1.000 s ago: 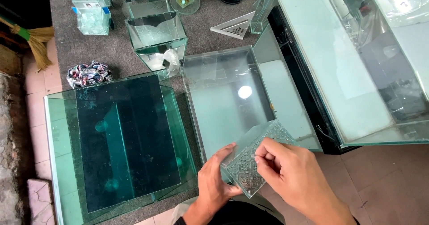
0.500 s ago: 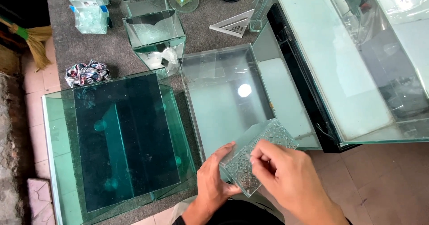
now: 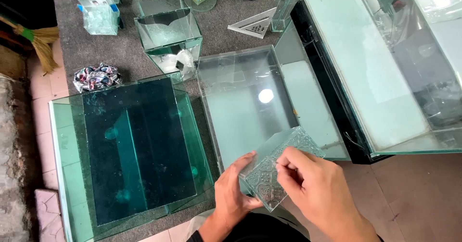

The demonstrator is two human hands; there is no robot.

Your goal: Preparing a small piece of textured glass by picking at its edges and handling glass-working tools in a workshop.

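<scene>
The fingers (image 3: pixel 288 166) of the right hand (image 3: pixel 315 194) are bunched together and pinch at the upper face of a patterned glass piece (image 3: pixel 276 167), apparently picking at something on its surface; the detail is too small to confirm. The left hand (image 3: pixel 236 198) clamps the lower left edge of the same piece, thumb on top and the other fingers underneath.

The patterned glass piece is held tilted in the air, above the near corner of a clear glass tank (image 3: pixel 250 102). A larger green-tinted tank (image 3: pixel 130 146) stands just beside it on the left, and a small glass tank (image 3: pixel 168 32) sits farther back on the grey counter (image 3: pixel 96 54).

Hazards:
- Bare skin is on cut glass. A slide along an edge could cut a finger.
- Only one hand supports the piece. If the right hand presses too hard, the piece may pivot out of the left grip.
- A dropped piece would land on the tank rim below and could chip or crack both.
</scene>
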